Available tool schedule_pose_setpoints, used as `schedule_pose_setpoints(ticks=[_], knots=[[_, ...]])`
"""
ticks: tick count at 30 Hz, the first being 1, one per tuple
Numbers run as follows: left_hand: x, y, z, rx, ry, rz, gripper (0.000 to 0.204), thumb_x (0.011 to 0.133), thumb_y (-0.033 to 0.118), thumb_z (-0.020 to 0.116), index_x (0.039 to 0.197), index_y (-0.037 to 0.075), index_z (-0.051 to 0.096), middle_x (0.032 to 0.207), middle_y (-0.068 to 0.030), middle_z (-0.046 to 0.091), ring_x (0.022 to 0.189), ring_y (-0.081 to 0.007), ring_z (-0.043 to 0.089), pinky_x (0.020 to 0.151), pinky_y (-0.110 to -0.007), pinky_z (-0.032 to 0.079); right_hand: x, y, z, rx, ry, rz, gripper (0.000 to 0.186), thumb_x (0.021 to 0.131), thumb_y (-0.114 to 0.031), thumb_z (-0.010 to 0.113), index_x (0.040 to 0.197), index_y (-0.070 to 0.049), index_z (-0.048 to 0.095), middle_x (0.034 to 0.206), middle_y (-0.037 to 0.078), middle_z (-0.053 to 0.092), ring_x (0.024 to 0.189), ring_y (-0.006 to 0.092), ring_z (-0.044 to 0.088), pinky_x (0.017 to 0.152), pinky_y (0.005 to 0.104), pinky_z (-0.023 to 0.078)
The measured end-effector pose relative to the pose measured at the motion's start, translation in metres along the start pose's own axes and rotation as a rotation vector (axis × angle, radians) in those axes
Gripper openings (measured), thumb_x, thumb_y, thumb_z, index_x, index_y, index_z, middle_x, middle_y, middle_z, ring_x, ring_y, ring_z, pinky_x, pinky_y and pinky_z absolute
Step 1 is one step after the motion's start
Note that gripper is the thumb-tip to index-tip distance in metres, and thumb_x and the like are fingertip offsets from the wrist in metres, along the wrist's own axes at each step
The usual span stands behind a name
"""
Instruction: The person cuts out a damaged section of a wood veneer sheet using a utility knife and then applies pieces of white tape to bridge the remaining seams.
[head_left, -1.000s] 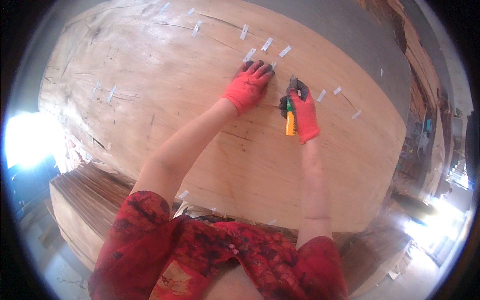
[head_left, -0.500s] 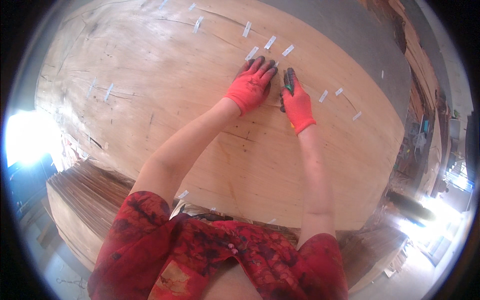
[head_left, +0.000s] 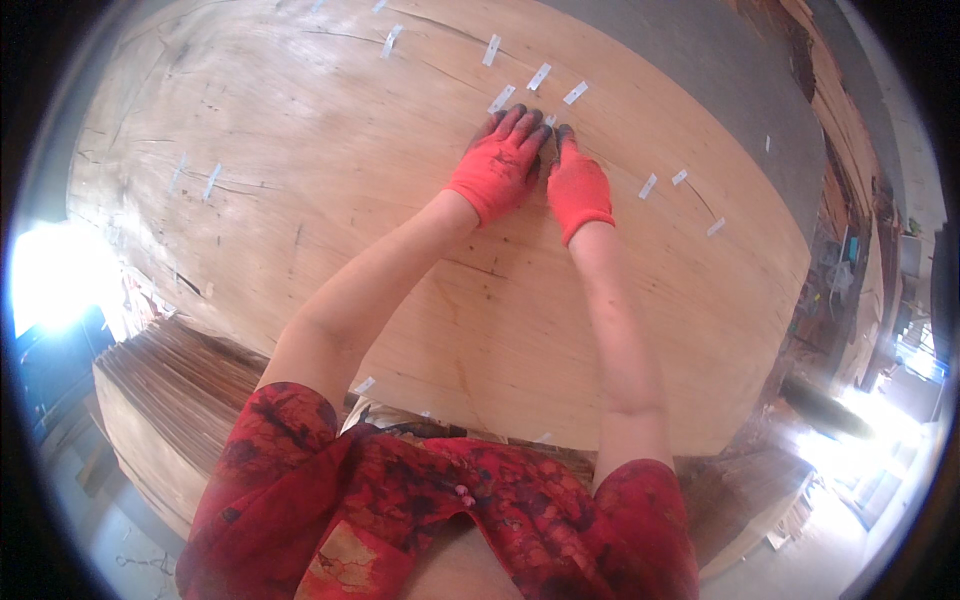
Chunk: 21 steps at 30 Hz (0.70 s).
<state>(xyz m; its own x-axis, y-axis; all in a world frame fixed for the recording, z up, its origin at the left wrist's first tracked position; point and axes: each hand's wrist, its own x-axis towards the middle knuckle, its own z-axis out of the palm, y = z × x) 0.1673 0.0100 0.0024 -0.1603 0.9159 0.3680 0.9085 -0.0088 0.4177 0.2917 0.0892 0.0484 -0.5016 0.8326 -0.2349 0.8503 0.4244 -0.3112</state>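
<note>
My left hand (head_left: pixel 500 163) in a red glove with dark fingertips lies flat on a pale wooden sheet (head_left: pixel 450 320), fingers slightly apart. Right beside it, my right hand (head_left: pixel 580 185), gloved alike, is closed on a knife, mostly hidden now behind the glove, its tip at the sheet by the left fingertips. Short white tape strips (head_left: pixel 539 76) are stuck along cracks above and right of my hands, with one small strip at the fingertips.
Stacked veneer sheets (head_left: pixel 160 410) stand at the lower left, with another stack (head_left: pixel 750 500) at the lower right. A grey surface (head_left: pixel 700 50) runs behind the sheet's upper right edge. Ragged wood pieces (head_left: pixel 840 150) line the far right.
My right hand has moved up and left, close to my left hand, and turned so the yellow-green knife handle is hidden. My left hand has shifted slightly upward in view.
</note>
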Motion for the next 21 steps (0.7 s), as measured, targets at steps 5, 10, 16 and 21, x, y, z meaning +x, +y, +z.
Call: schedule_pose_setpoints(ticks=[5,10,16,21], knots=[[0.001,0.001,-0.002,-0.010,-0.006,-0.002,0.048,0.089,0.023,0.061,0.134,0.006,0.056,0.144,-0.0182,0.050,0.137,-0.0371,0.043,0.116,-0.050,0.030,-0.005,0.004,-0.005,-0.040,-0.075,-0.024,0.050,0.097,-0.011,0.040,0.146,-0.008,0.043,0.115,0.025,0.067,0.104,0.0402,0.067,0.090,0.0494,0.053],[0.001,0.004,-0.002,0.002,-0.002,-0.004,0.048,0.089,0.022,0.061,0.133,0.007,0.056,0.144,-0.0180,0.051,0.137,-0.0372,0.043,0.116,-0.051,0.030,-0.025,0.017,-0.016,-0.093,-0.113,-0.031,0.052,0.094,-0.013,0.050,0.145,-0.012,0.045,0.114,0.024,0.067,0.106,0.0402,0.065,0.089,0.0491,0.052],[0.001,0.000,-0.005,-0.005,0.006,0.010,0.046,0.089,0.022,0.060,0.132,0.007,0.057,0.142,-0.0175,0.052,0.136,-0.0373,0.043,0.116,-0.050,0.030,-0.044,0.042,-0.030,0.212,0.107,-0.106,0.059,0.089,-0.014,0.059,0.146,-0.016,0.045,0.127,0.020,0.063,0.111,0.0391,0.063,0.093,0.0456,0.052],[0.004,0.005,-0.007,0.017,-0.008,0.015,0.046,0.090,0.022,0.059,0.134,0.007,0.055,0.143,-0.0179,0.051,0.137,-0.0374,0.043,0.116,-0.050,0.030,-0.045,0.046,-0.021,0.169,0.076,-0.036,0.067,0.089,-0.019,0.059,0.151,-0.013,0.037,0.135,0.023,0.057,0.117,0.0390,0.060,0.095,0.0473,0.051]])
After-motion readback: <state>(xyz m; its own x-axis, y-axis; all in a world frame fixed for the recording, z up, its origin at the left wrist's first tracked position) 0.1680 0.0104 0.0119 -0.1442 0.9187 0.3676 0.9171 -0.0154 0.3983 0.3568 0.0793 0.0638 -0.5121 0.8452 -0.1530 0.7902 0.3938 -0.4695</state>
